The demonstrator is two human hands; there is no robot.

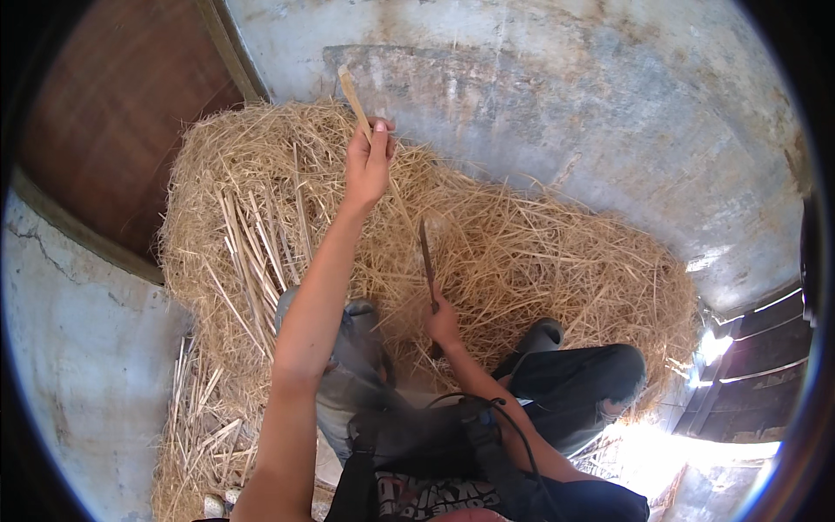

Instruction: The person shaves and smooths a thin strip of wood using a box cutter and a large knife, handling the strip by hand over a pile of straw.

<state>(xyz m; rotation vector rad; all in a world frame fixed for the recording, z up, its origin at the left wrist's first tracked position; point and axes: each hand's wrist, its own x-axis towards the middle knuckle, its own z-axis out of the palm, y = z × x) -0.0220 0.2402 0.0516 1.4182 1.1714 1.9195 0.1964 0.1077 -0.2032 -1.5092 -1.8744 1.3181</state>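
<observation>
Clock reference: 12 is the top of the head view.
Left hand: raised at 11 o'clock from the view's centre; the left hand (370, 163) has its thumb and fingers closed around a pale wooden strip (351, 92).
Strip position: above the straw pile (565, 261), its broad end free of the fingers toward 11 o'clock; a thinner length appears to run on past the hand toward 5 o'clock.
Strip long axis: 11 to 5 o'clock.
Right hand: lower and nearer the body; the right hand (445, 322) is clenched on the grip of a dark knife (426, 252).
Knife long axis: nearly 12 to 6 o'clock, tip toward 12.
Governing relation: the knife tip lies at about 5 o'clock from the left fingers, just beside the thin lower length of the strip; contact cannot be confirmed. The left hand is nearer the strip's broad end; the right hand is nearer its lower end.
Loose sticks: a group of slender sticks (248, 239) rests on the straw at 8 o'clock from the left hand.
Surround: weathered wall (539, 96) at 1 o'clock; brown panel (122, 130) at 10 o'clock.
</observation>
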